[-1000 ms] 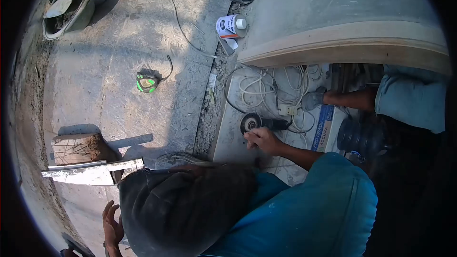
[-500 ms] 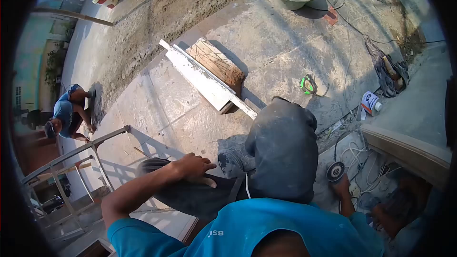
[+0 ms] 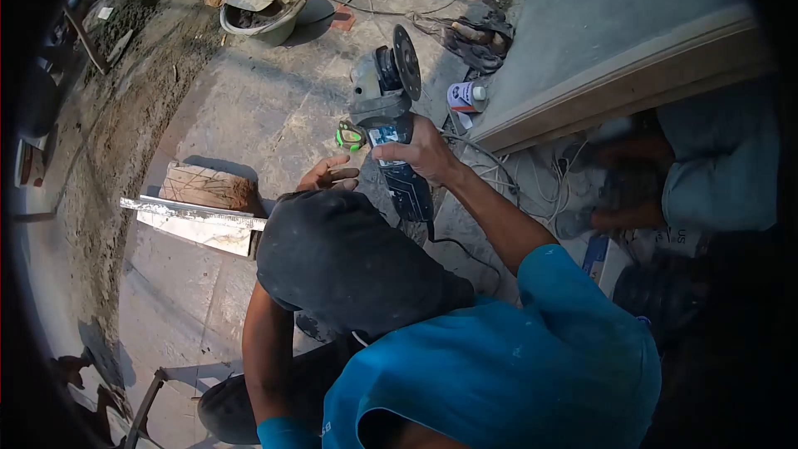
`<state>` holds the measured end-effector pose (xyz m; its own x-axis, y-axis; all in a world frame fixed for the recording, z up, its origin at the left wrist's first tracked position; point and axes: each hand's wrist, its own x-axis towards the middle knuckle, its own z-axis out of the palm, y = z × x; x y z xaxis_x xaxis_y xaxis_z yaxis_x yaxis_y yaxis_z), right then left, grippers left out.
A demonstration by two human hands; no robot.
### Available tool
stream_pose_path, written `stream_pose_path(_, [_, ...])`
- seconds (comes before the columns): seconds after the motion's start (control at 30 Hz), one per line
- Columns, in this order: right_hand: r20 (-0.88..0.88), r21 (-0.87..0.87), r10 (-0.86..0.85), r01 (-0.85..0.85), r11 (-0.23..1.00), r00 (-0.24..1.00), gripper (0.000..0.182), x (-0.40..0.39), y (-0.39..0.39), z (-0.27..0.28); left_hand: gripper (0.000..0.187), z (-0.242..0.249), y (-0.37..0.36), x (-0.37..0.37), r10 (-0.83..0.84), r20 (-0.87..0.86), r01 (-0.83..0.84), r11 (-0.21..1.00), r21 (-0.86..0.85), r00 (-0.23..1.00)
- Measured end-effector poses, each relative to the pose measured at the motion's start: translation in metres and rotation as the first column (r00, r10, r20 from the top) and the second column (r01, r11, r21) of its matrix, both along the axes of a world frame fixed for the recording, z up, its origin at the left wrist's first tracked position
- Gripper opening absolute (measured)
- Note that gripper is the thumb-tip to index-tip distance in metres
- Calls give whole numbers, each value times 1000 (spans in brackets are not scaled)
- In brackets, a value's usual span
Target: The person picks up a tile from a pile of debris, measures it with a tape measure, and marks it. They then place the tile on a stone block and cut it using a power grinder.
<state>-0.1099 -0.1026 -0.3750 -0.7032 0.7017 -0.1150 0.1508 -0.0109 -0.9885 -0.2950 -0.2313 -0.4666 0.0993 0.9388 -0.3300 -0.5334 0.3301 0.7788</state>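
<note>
My right hand (image 3: 428, 152) is wrapped round the body of an angle grinder (image 3: 399, 166), raised with its disc (image 3: 406, 62) upward. Beyond my dark-trousered knee, my left hand (image 3: 327, 175) has its fingers apart and holds nothing; part of it is hidden by the knee. A green tape measure (image 3: 350, 136) lies on the ground between the left hand and the grinder head. To the left, a white board (image 3: 195, 231) with a long metal strip (image 3: 191, 212) rests against a wooden block (image 3: 208, 187).
A bucket (image 3: 283, 32) with a trowel (image 3: 252, 0) stands at the upper left. A white bottle (image 3: 465, 97) is beside a grey ledge (image 3: 615, 75). Cables (image 3: 553, 191) lie on the right, near another person's hand and leg (image 3: 723, 179).
My right hand has lifted the grinder from low on the right to in front of me. My left hand has moved from my thigh to beyond the knee. The view has swung right.
</note>
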Motion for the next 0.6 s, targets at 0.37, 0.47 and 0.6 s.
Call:
stream_pose_path(0.37, [-239,-5,268,-277,961,933,70,-124,33,63,56,93,35,-5,254,-163,-180,912,368,953])
stream_pose_path(0.47, [-622,-452,275,-623,638,733,62,-132,44,44,58,94,29,1,279,103,-297,910,288,955])
stream_pose_path(0.6, [-514,-532,166,-464,708,842,64,-166,57,-22,47,73,33,4,445,199,-474,871,128,873])
